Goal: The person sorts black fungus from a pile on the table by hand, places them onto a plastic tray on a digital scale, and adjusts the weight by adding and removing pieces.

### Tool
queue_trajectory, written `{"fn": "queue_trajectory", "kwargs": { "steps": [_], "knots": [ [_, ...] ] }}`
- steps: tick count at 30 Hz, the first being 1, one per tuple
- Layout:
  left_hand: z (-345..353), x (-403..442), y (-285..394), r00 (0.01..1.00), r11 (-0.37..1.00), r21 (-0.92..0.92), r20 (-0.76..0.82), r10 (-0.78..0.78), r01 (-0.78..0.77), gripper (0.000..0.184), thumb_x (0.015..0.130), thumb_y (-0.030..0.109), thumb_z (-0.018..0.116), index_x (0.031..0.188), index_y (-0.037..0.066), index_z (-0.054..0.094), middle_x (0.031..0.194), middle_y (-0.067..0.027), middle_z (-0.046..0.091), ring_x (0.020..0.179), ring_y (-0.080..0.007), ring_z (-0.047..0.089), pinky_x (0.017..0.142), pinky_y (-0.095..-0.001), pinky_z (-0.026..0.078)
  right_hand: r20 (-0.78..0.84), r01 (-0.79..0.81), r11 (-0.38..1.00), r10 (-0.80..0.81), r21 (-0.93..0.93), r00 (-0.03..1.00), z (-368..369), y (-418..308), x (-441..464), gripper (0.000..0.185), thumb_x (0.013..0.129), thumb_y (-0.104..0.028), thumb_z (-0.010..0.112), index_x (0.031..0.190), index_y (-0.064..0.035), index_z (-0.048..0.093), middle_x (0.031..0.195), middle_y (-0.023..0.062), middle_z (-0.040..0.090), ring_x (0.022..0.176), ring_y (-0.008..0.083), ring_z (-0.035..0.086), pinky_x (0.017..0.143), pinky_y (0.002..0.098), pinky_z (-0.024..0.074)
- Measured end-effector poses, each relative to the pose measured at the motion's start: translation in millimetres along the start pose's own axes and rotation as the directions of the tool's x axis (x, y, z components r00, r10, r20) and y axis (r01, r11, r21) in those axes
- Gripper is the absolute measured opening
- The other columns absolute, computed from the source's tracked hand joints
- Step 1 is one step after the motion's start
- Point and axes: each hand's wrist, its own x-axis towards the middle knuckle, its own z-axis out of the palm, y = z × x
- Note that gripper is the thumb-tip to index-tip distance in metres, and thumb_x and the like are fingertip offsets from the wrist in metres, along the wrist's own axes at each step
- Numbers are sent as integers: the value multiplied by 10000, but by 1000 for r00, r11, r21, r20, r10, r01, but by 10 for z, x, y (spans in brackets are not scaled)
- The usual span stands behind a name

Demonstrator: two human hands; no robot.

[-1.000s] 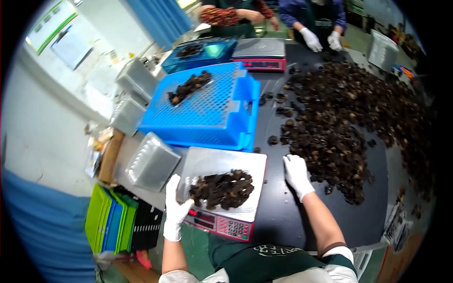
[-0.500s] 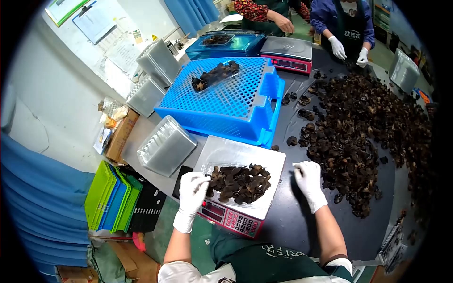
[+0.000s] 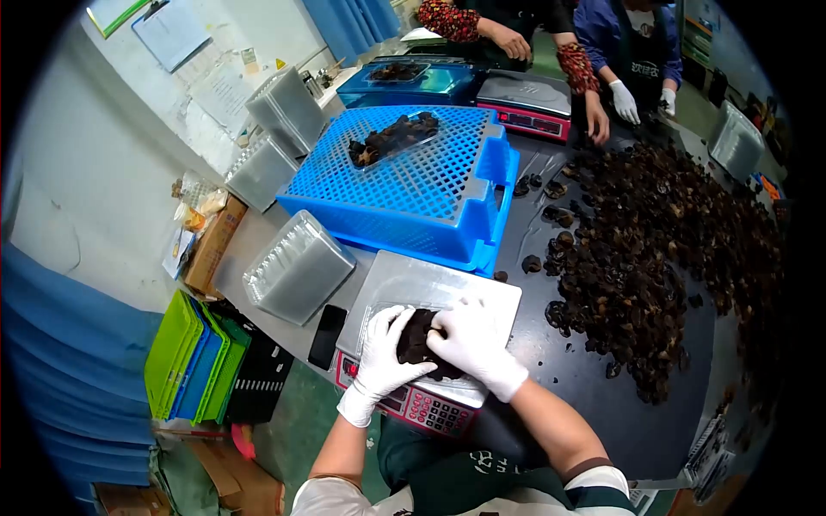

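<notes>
Left hand: gloved, this left hand (image 3: 383,361) cups the near side of the mushrooms, thumb out and fingers parted, spread rather than clenched.
Right hand: right in beside it, the gloved right hand (image 3: 475,342) bends its fingers over the far side, touching; whether it pinches any, I cannot tell.
Dark mushrooms: there they are, the dark mushrooms (image 3: 416,342), between both hands in a clear tray (image 3: 430,301), partly hidden.
Scale: the tray sits on the pale pan of a red scale (image 3: 387,273), keypad facing the person.
Phone: a black phone (image 3: 327,337) lies just beside the scale, on the left.
Tub stack: nested clear tubs (image 3: 301,268) lean beyond the phone.
Basket: a blue basket (image 3: 404,193) carries another filled tray (image 3: 394,140).
Heap: over to the right, a big heap of mushrooms (image 3: 637,258) sprawls across the dark counter (image 3: 594,421).
Far side: a co-worker's bare hand (image 3: 595,120) reaches down near the heap, beside a second scale (image 3: 527,120).
</notes>
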Motion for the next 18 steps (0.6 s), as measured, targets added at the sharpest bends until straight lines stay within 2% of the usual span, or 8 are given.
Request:
{"fn": "queue_trajectory", "kwargs": {
  "steps": [3,8,10,11,13,14,16,18],
  "knots": [
    [-109,-110,-19,992,991,-114,-98,-83,72,836,620,312,843,1314,27,473,1284,-187,453,1205,-359,449,1031,-447,378,9,-104,774,125,625,992,-537,68,-202,102,736,-102,668,803,-27,648,881,87,651,847,253,619,783,366,474],
    [-181,-300,-276,851,901,-323,-344,-396,288,547,766,-27,632,1292,30,491,1240,-125,505,1138,-234,521,996,-349,413,332,-427,371,294,825,896,-1240,615,-1305,92,773,49,548,780,-38,517,817,43,597,806,128,579,742,285,478],
    [-222,-374,-413,771,860,-389,-415,-483,330,483,811,-53,573,1282,25,498,1222,-106,532,1103,-217,544,988,-341,417,680,-745,417,325,521,658,-1439,831,-1843,59,788,24,565,828,-16,579,856,66,665,828,128,619,740,295,496],
    [-259,-386,-434,739,851,-418,-454,-498,317,442,851,-45,541,1286,24,498,1204,-92,549,1088,-200,550,980,-333,418,809,-664,648,124,372,575,-1526,896,-2023,162,798,-50,613,947,-17,667,919,60,694,867,137,639,791,288,501],
    [-309,-393,-464,684,812,-494,-476,-553,312,375,915,-9,497,1290,2,495,1217,-98,549,1092,-192,546,990,-334,416,994,-789,612,108,-51,19,-1430,1165,-2679,335,827,-239,674,1118,-74,688,1041,62,714,943,164,651,867,284,488],
    [-323,-389,-489,665,795,-526,-481,-572,303,355,935,2,480,1290,-7,493,1227,-101,546,1092,-192,545,994,-335,415,973,-772,621,232,-138,13,-1501,1011,-2667,339,821,-274,690,1095,-74,697,1023,90,718,942,184,666,855,285,497],
    [-328,-348,-456,671,805,-524,-494,-553,279,327,956,13,457,1280,-8,501,1236,-112,546,1110,-191,542,1000,-333,415,890,-703,690,415,-172,190,-1627,767,-2492,321,815,-277,687,1056,-65,708,995,111,719,905,219,682,823,296,514],
    [-280,-312,-402,682,794,-544,-473,-558,272,328,947,-1,458,1271,1,508,1231,-110,548,1115,-193,543,1006,-335,412,715,-734,676,480,67,508,-1587,745,-2450,233,808,-243,670,927,-47,711,966,102,722,839,254,689,777,328,533]
  ]
}}
